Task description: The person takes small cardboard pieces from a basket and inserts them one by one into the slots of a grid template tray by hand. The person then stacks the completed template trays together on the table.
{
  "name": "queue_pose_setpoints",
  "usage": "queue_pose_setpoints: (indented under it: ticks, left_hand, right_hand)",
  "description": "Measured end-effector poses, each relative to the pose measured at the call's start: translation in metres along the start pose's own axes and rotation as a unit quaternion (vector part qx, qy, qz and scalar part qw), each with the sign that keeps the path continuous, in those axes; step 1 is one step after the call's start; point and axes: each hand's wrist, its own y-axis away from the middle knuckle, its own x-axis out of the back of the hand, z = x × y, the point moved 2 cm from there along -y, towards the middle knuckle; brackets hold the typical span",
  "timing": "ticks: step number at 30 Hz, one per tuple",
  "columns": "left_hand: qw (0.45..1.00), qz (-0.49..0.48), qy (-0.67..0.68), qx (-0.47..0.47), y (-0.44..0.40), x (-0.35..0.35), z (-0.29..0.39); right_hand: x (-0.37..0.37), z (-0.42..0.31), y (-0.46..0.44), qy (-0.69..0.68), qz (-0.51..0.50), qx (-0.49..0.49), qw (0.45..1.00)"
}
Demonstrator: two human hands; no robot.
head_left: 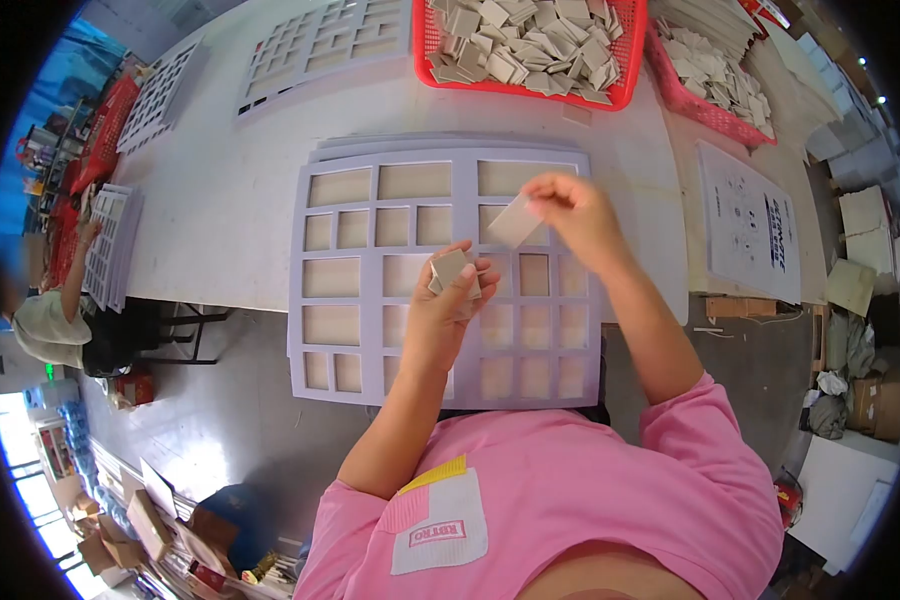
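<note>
Under both hands lies a pale lilac board (370, 230) with rectangular openings, stacked on similar boards at the table's front edge. My left hand (448, 300) is closed around a small stack of grey-beige cardboard pieces (449, 266), above the middle of the board. To the right and farther up, my right hand (580, 215) pinches a single cardboard piece (516, 220) by one end. This piece is tilted and slightly blurred, over an opening in the upper right part. Whether it touches the board I cannot tell.
A red basket (627, 75) full of cardboard pieces stands at the far side of the table (220, 200). Beside it is a pink basket (715, 105) with more. Other lattice boards (320, 45) lie farther back. A co-worker (45, 325) sits at the left, and a printed sheet (748, 220) lies right.
</note>
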Motion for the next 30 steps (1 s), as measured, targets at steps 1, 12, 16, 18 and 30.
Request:
queue_pose_setpoints:
  ticks: [1, 12, 16, 18, 30]
  left_hand:
    - [1.000, 0.004, 0.000, -0.001, 0.001, 0.001, 0.001]
    - [0.993, -0.036, 0.107, 0.026, 0.009, 0.003, 0.009]
    - [0.997, -0.050, 0.054, 0.030, 0.008, 0.000, 0.008]
    - [0.997, -0.062, 0.040, 0.032, 0.008, -0.004, 0.008]
    - [1.000, 0.004, -0.003, 0.027, 0.008, -0.013, -0.006]
  right_hand:
    - [0.010, 0.003, -0.007, 0.017, 0.001, 0.007, 1.000]
    - [0.011, 0.011, -0.018, 0.181, -0.041, 0.027, 0.982]
    - [0.005, 0.021, -0.017, 0.207, -0.048, 0.077, 0.974]
    - [0.000, 0.026, -0.012, 0.271, -0.014, 0.150, 0.951]
    - [-0.025, -0.021, 0.052, 0.078, -0.070, 0.076, 0.992]
